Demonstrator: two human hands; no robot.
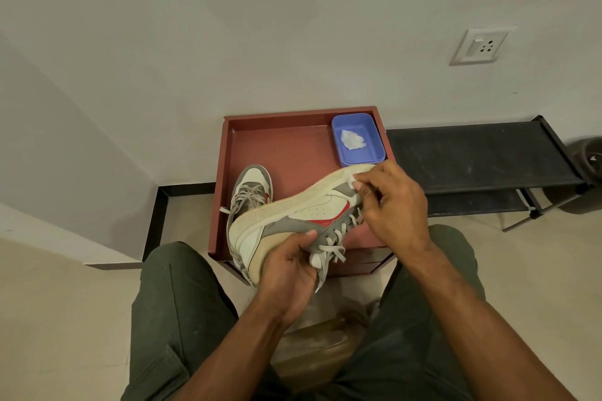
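The black rack stands at three o'clock from the red table, one of each. The table's rimmed top carries most of the rest.

There are two shoes. The raised shoe is held on its side above the table's near edge, sole edge uppermost and toe pointing to two o'clock. The second shoe rests on the table at ten o'clock from it, toe pointing away from the person.

One blue tub sits in the table's far corner at one o'clock. Both hands are busy. The left hand is wrapped round the raised shoe's ankle end, thumb across the grey collar. The right hand pinches a small white wipe against the toe end, by the sole edge.

Two wipes in all; the spare wipe lies in the tub.

The step looks like wiping the toe and sole edge clean. Next would likely be rubbing along the edge toward the heel, which calls for a firm left grip and a turn of the shoe.
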